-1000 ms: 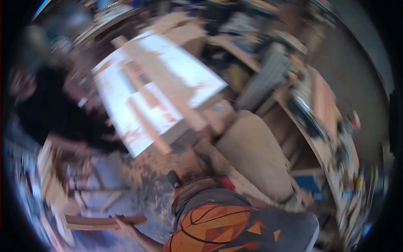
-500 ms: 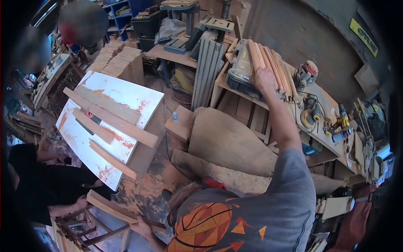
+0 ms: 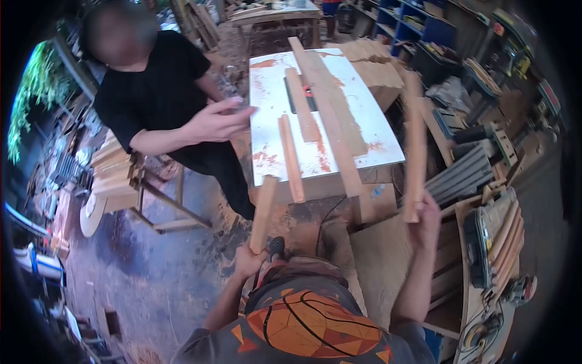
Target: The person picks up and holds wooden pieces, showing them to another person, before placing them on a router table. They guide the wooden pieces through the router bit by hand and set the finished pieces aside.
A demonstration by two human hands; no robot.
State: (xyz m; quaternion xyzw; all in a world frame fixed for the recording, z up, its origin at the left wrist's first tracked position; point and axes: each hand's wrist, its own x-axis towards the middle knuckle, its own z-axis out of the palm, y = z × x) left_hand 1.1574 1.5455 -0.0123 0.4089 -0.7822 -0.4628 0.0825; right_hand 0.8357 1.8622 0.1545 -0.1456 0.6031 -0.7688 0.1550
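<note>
In my left hand [image 3: 250, 261] is the lower end of a short wooden piece [image 3: 264, 212], which points up and forward. My right hand [image 3: 427, 217] grips the bottom of a longer wooden strip [image 3: 416, 139], raised almost upright at the right of the white-topped table [image 3: 379, 142] and blurred at its upper end. Across that tabletop lie a long board [image 3: 327, 115], a shorter wooden piece [image 3: 303, 112] over a dark tool with a red part, and a narrow strip [image 3: 290, 158] jutting past the near edge.
A co-worker in black [image 3: 160, 85] stands at the left, one hand [image 3: 221, 123] stretched toward the table with fingers apart. Stacked wooden pieces [image 3: 112, 173] rest on a wooden frame. At the right, more strips [image 3: 508, 242] lie on a tool case, near power tools [image 3: 482, 333].
The view has swung right. My right hand has come away from the bench with a wooden strip. The co-worker's hand has let go of the piece in my left hand.
</note>
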